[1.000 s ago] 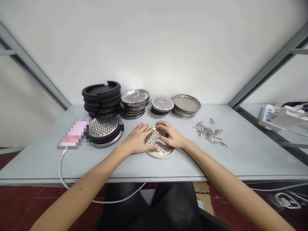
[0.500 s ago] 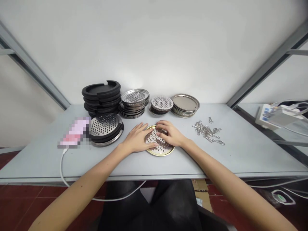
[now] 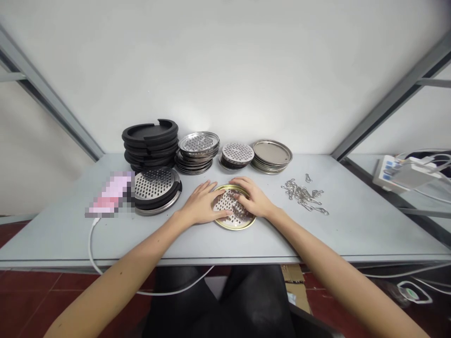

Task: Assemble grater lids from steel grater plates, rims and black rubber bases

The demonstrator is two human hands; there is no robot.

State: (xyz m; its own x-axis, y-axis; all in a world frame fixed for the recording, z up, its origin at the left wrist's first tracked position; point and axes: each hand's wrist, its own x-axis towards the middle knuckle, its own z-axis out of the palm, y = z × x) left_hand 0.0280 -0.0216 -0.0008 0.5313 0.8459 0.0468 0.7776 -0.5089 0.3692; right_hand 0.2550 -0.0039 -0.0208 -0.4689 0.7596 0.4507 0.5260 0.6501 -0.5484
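Note:
A round metal grater plate with a gold-coloured rim lies flat near the table's front edge. My left hand rests against its left side, with the fingers along the rim and the thumb on the perforated face. From the right, my right hand closes over the back right edge, its thumb also on the face. Both palms partly cover the plate, and the fingertips' undersides are hidden. To the left of my left hand sits another grater disc with a black partial ring around it, on a metal rim.
Along the wall stand a stack of black rings, a stack of grater plates, smaller grater discs and rimmed metal lids. Small wire clips lie loose at right. A pixelated phone with a white cable is at left.
My right thumb has shifted slightly to the right on the grater plate, and its fingers lie a little differently over the back rim. The left hand has barely moved.

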